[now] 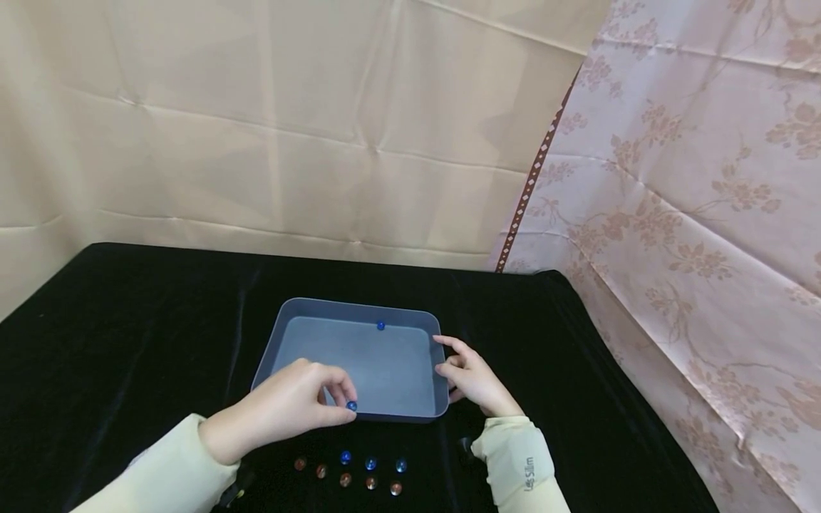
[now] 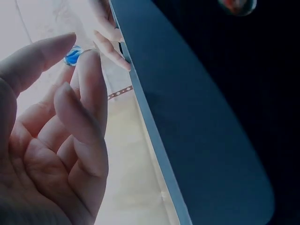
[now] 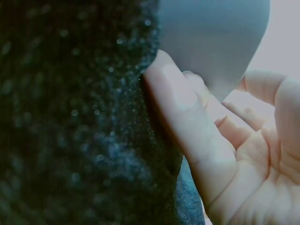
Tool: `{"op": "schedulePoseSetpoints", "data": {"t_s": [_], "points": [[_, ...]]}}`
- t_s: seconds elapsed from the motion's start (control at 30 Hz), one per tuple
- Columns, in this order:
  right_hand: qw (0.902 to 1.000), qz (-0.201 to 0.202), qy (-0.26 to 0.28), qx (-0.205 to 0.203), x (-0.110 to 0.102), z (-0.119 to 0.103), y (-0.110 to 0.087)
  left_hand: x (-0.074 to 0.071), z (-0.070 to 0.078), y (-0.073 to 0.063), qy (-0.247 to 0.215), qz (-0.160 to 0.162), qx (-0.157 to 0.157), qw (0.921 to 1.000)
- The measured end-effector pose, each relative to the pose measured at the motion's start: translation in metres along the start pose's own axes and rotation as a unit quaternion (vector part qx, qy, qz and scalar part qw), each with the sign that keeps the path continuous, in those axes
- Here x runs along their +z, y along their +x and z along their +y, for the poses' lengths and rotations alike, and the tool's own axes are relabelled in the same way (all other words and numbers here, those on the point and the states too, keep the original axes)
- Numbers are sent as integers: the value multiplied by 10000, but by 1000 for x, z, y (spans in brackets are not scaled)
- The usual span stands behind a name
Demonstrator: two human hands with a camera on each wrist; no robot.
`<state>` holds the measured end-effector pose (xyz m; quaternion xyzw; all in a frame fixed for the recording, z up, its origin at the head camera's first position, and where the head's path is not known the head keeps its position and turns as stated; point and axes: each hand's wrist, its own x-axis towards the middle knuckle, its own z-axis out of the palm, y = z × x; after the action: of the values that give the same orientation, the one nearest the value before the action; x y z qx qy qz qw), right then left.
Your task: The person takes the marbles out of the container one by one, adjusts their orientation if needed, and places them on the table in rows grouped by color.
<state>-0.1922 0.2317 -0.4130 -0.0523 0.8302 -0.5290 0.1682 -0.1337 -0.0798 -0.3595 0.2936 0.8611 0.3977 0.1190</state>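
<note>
Over the near edge of a grey-blue rectangular tray (image 1: 362,360), my left hand (image 1: 288,399) pinches a blue marble (image 1: 351,405) between thumb and fingertips. In the left wrist view this marble (image 2: 73,55) shows clear glass with a blue swirl. My right hand (image 1: 477,381) is at the tray's right side, fingertips touching the rim with the index finger stretched out. From the right wrist, the thumb (image 3: 176,98) lies along the tray's outer wall (image 3: 211,37). Another blue marble (image 1: 380,325) sits inside the tray near its far wall.
In front of the tray, three blue marbles (image 1: 370,464) and a row of several brownish-orange marbles (image 1: 346,479) lie on the black cloth (image 1: 160,342) covering the table. Beige curtain (image 1: 308,128) hangs behind, and floral fabric (image 1: 693,214) hangs at the right.
</note>
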Motion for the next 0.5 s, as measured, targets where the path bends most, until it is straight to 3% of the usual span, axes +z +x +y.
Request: {"op": "schedulePoseSetpoints", "data": {"t_s": [0.5], "points": [[9999, -93, 137, -32, 0, 2, 0, 7, -7, -11, 576, -71, -82, 9983]]}}
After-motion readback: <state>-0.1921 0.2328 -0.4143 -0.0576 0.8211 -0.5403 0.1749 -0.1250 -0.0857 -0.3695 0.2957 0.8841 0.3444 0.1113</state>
